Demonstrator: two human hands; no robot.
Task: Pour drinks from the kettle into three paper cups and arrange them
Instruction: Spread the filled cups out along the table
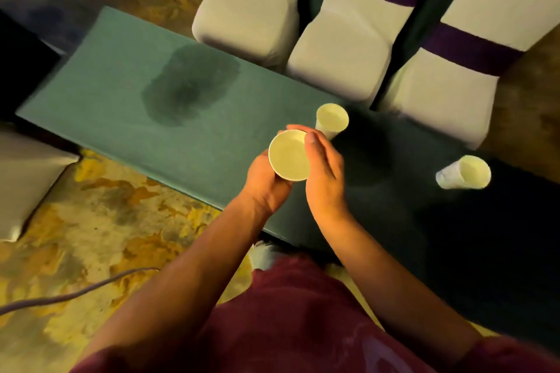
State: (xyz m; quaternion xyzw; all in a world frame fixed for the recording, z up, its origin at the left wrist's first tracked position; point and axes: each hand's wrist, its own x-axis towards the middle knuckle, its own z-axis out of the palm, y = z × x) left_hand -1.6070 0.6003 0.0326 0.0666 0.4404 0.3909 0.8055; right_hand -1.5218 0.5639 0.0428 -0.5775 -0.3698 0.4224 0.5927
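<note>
plain paper cup (289, 156), both hands' grip

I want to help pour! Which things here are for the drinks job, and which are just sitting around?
For the job:
- paper cup held in the left hand and right hand
- cup behind it
- cup on the right
- green table

Just around:
- covered chairs
- dark wet patch
- cable on the floor

No kettle shows.
</note>
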